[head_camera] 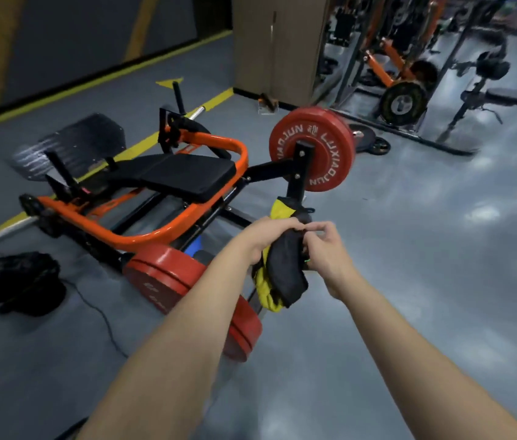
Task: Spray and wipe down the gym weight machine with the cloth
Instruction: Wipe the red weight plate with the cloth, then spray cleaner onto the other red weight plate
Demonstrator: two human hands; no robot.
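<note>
Left hand (pixel 268 238): fingers curled round the cloth (pixel 285 277), gripping it at its upper half. Both forearms bare, reaching forward.

Right hand (pixel 327 247): thumb and fingertips pinch the dark top edge of the same cloth, just beside the left hand's knuckles. A small green spot shows at the right palm; cannot tell what it is.

Cloth: 2 colours, yellow and dark grey, bunched. It is held in the air above the floor (pixel 425 249), with one end sticking up above the hands and the other hanging below them.

Weight machine (pixel 143 231): orange and black frame, standing on the floor to the left of and beyond the hands, not touched by either hand.
- Black seat pad (pixel 184 176) lies inside the orange loop.
- 1 red plate (pixel 312 147), upright on a black post, sits just beyond the cloth.
- 2 more red plates (pixel 168 274) sit at the near end, partly hidden behind the left forearm.
- Ribbed black footplate (pixel 70 144) sits at the far left end.
- A blue object under the frame is too hidden to identify.

Floor, left edge: black mesh bundle (pixel 16 284) with a thin cable (pixel 101 315) running from it. A yellow line (pixel 143 144) crosses under the machine.

Far side: brown panel (pixel 276 46); mirror (pixel 409 58) to its right, reflecting racks and plates.
</note>
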